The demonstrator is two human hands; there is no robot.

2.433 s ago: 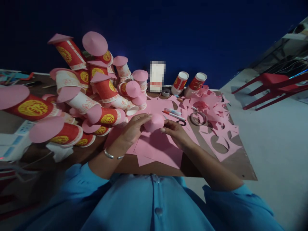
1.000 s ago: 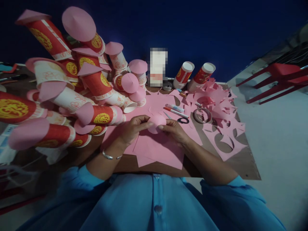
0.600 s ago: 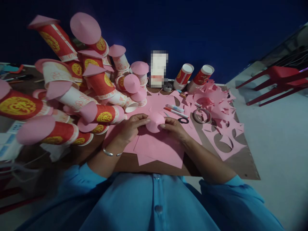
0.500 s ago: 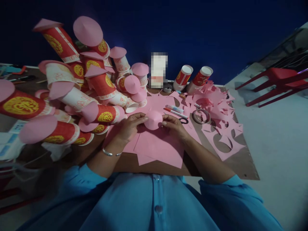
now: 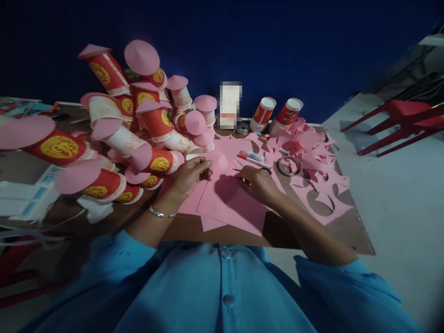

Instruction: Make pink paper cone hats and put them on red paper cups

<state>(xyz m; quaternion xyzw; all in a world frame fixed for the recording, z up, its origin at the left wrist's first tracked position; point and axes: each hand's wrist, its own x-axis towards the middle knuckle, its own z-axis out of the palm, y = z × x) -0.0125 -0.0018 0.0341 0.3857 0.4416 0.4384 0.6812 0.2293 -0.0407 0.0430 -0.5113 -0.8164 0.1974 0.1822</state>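
A small pink paper cone [image 5: 218, 163] sits over the pink sheets in the middle of the table. My left hand [image 5: 191, 178] is closed, its thumb and fingers pinching the cone's left edge. To the right of the cone, and apart from it, my right hand [image 5: 258, 184] hovers palm down with bent fingers slightly apart. I see nothing held in it. Just behind that hand lie scissors, mostly covered by it, and a red-and-white marker [image 5: 255, 161]. Beneath both hands are several overlapping pink paper sheets [image 5: 232, 210].
Decorated paper-cup lanterns with pink cone tops [image 5: 161, 122] are heaped at left. Two red cups [image 5: 264, 113] stand at the back. A tape roll [image 5: 290, 166] and pink paper scraps [image 5: 321, 194] lie right. A red stool [image 5: 405, 115] stands beyond the table.
My right hand has let go of the cone's right edge and moved away to the right and slightly down. The left hand stays at the cone. The view has shifted a little.
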